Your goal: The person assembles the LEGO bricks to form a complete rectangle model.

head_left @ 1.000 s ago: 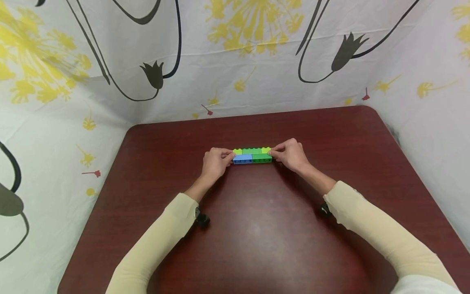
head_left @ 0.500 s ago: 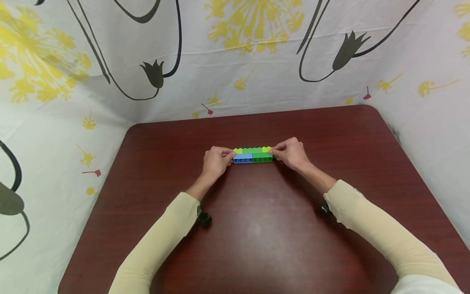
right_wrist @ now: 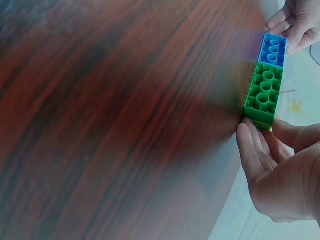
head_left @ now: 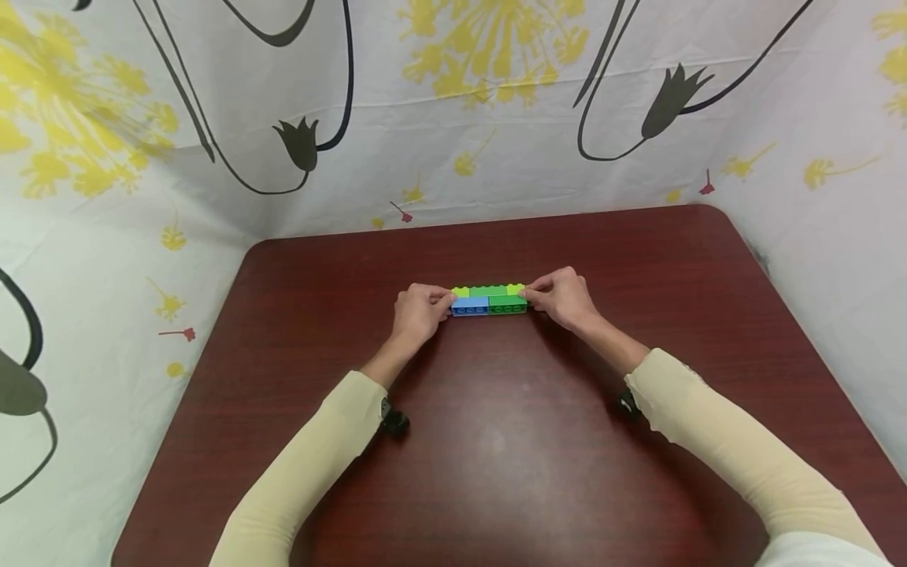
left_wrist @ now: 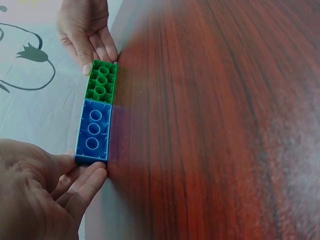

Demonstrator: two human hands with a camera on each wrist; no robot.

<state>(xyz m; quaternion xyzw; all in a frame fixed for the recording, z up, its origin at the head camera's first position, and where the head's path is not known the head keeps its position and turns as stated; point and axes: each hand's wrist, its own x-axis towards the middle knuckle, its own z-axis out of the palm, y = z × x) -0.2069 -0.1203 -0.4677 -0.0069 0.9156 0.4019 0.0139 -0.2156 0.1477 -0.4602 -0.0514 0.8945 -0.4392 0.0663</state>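
Joined toy building bricks form a short bar lying on its side, hollow undersides facing me. A blue brick [head_left: 471, 305] and a green brick [head_left: 507, 305] make its front row. Behind them sit a lighter green brick [head_left: 488, 291] and a lime brick at each end, the left lime brick [head_left: 460, 292] and the right lime brick [head_left: 515, 290]. My left hand [head_left: 416, 313] pinches the bar's left end between thumb and fingers, beside the blue brick [left_wrist: 94, 129]. At the opposite end, my right hand [head_left: 563, 299] pinches it by the green brick [right_wrist: 263, 89].
The bar is over the far half of a dark red wooden table [head_left: 510, 441]. A white cloth [head_left: 368, 118] with yellow and grey flower prints hangs behind and along both sides. Small black cameras sit under the cream sleeves [head_left: 319, 449].
Both hands keep their hold on the ends of the brick bar. Apart from a tiny shift of the whole view, nothing has moved.
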